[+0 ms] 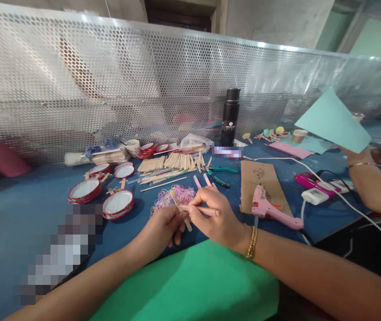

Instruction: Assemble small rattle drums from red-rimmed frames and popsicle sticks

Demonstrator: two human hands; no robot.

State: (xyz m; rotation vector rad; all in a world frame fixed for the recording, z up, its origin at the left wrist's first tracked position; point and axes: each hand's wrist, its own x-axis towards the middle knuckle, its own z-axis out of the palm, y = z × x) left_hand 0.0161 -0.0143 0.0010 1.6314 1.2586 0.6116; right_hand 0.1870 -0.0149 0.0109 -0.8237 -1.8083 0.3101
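My left hand point(166, 225) pinches a flat wooden craft stick point(177, 199), yellow at its upper end, above the table's front edge. My right hand point(215, 218) is closed round a slim pale-pink marker-like pen point(206, 211), its front end meeting the stick near my left fingertips. Just behind both hands lies a heap of small multicoloured rubber bands point(157, 203). Two pink-and-white pens point(197, 182) lie beyond my right hand. Below my hands is a green sheet point(203, 281).
Loose craft sticks point(182, 160), teal-handled pliers point(222, 169) and a black bottle point(231, 118) stand behind. Left are red-rimmed round pieces point(118, 204). A pink glue gun point(267, 207) rests on cardboard point(252, 171). At right, another person's hand point(359, 156) holds light-blue paper point(335, 120) near a white cable point(330, 185).
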